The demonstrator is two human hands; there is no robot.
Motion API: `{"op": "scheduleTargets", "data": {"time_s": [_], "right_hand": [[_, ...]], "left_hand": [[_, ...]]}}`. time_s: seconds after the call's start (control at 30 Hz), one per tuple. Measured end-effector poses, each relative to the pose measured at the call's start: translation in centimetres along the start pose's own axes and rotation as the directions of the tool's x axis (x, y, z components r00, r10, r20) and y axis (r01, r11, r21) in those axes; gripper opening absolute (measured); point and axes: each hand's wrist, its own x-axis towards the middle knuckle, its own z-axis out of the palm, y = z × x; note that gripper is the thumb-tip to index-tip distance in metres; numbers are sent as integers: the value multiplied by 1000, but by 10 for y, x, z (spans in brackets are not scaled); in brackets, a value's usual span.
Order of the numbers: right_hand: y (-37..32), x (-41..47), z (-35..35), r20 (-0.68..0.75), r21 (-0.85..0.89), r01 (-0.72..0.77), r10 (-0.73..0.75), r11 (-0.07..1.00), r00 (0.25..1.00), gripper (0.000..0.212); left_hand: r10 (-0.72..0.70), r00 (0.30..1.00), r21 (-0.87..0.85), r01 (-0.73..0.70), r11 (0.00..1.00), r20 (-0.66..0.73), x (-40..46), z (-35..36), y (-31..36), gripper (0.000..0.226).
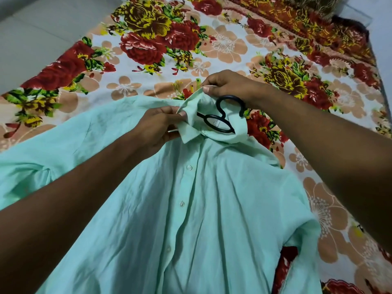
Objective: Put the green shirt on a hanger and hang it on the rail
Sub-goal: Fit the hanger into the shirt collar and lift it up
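Head cam, only view I've got. Landmark = the collar (pixel 203 124) of the green shirt (pixel 191 209), everything else placed off that.

Shirt lies front-up on a floral bedsheet (pixel 148 49), buttons done up down the placket below the collar, body spreading toward me, sleeves out to both sides. Fabric is creased w/ long folds running down from the collar.

Black hanger (pixel 220 122) sits inside the collar opening: its hook curls up & out past the collar's far edge, the looped neck part shows in the opening, arms hidden under the cloth so I can't see how far they reach into the shoulders.

Left hand (pixel 157 128) is just left of the collar, fingers closed in a pinch on the left collar point. Right hand (pixel 229 85) is at the collar's far edge, thumb & fingers pinched shut on the raised collar band, right by the hook; can't tell if it touches the hook.

No rail in frame. Plain grey surface (pixel 31 28) beyond the sheet, far-left of the collar.
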Motion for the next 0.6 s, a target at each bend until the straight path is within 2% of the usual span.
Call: {"op": "scheduleTargets", "data": {"time_s": [0.1, 0.17, 0.27, 0.33, 0.4, 0.47, 0.5, 0.53, 0.57, 0.6], "right_hand": [[-5, 5, 2, -16, -37, -81, 80, 996, 997, 44], [-6, 8, 2, -3, -70, -130, 130, 989, 992, 39], [-6, 6, 1, 44, -100, -140, 145, 985, 988, 22], [-8, 0, -5, 64, -77, -157, 162, 985, 985, 22], [-9, -8, -12, 107, -76, -204, 211, 976, 972, 18], [-4, -13, -16, 97, -105, -263, 273, 959, 957, 11], [0, -16, -17, 71, -121, -279, 289, 953, 955, 9], [2, -19, -14, 50, -121, -278, 286, 953, 957, 12], [8, -21, -13, 29, -104, -277, 281, 955, 959, 17], [12, -23, -10, 16, -73, -277, 279, 958, 960, 17]], "left_hand": [[-55, 990, -120, 71, 990, 132, 4, -6, -6, 28], [-70, 979, -196, 107, 975, 189, 8, -10, -11, 38], [-85, 974, -209, 130, 969, 211, 10, -12, -16, 53], [-102, 977, -230, 145, 962, 189, 9, -10, -16, 64], [-127, 987, -215, 146, 966, 99, 7, -6, -15, 63], [-96, 994, -67, 93, 993, -44, 3, -2, -10, 50], [6, 991, 95, 7, 995, -131, 0, 1, -6, 41], [205, 959, 300, -140, 943, -197, -3, -1, -1, 34], [456, 869, 503, -312, 806, -191, -6, -2, 6, 30], [657, 744, 659, -433, 615, -124, -8, -3, 15, 28]]}}
